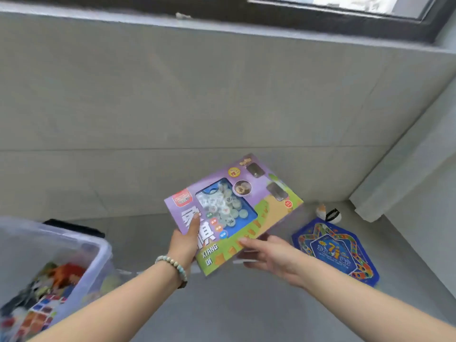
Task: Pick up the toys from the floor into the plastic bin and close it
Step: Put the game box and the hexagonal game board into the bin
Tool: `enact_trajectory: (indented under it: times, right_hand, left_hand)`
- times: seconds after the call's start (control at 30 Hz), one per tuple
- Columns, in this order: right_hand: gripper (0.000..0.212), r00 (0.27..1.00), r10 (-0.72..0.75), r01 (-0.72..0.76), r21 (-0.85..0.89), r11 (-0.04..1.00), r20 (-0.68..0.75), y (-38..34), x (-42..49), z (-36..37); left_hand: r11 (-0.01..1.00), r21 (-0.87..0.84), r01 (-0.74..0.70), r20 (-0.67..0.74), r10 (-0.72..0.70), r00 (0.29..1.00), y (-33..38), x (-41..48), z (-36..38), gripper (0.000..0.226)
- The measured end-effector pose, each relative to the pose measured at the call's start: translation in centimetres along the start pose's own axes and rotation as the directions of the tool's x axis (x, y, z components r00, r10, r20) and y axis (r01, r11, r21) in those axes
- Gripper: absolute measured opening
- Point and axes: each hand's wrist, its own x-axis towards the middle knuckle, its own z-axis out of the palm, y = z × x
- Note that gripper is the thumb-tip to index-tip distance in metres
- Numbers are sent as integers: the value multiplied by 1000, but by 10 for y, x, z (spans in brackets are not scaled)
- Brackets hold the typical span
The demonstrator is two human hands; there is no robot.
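Flat glossy cardboard chess box [233,213], long axis up-right; left hand [183,245] pinched it; right hand [271,255] fingers straight, touching its edge.

1. A grey tiled wall [172,95] fills the upper view, with a horizontal joint running across it low down.
2. A grey window sill [98,14] tops the wall, and a small pale scrap [183,16] lies on it.
3. A dark window frame [320,19] sits above the sill.
4. A grey floor [234,307] meets the wall.
5. A black object [74,227] lies at the left, only its edge showing.
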Motion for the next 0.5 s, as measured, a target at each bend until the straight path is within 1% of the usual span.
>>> enact_trajectory:
  times: [0.07, 0.1, 0.2, 0.3, 0.33, 0.4, 0.5]
  right_hand:
    - [25, 1000, -25, 25, -16, 1000, 13, -18, -12, 40]
    - [27, 999, -51, 51, -4, 999, 2, -25, -16, 61]
    - [42, 990, -140, 140, 9, 990, -20, -43, -22, 123]
    - [62, 982, -187, 185, -58, 981, -18, -43, -25, 179]
    - [68, 982, -186, 184, -96, 978, -8, -39, -26, 196]
    - [73, 984, -175, 177, -175, 969, 27, -29, -31, 227]
    - [68, 988, -106, 135, -299, 945, 112, -9, -39, 263]
  left_hand:
    - [998, -34, -51, -41, 49, 998, 28, -23, -45, 36]
    - [995, -47, -86, -67, 83, 994, 40, -35, -68, 37]
    - [988, -68, -138, -150, 126, 981, 68, -71, -148, 34]
    - [984, -4, -180, -281, 172, 944, 75, -103, -235, 28]
    - [984, 5, -176, -335, 167, 927, 72, -111, -265, 29]
    - [988, 21, -156, -440, 149, 886, 58, -122, -317, 33]
    - [994, -49, -101, -570, 55, 820, 22, -130, -377, 42]
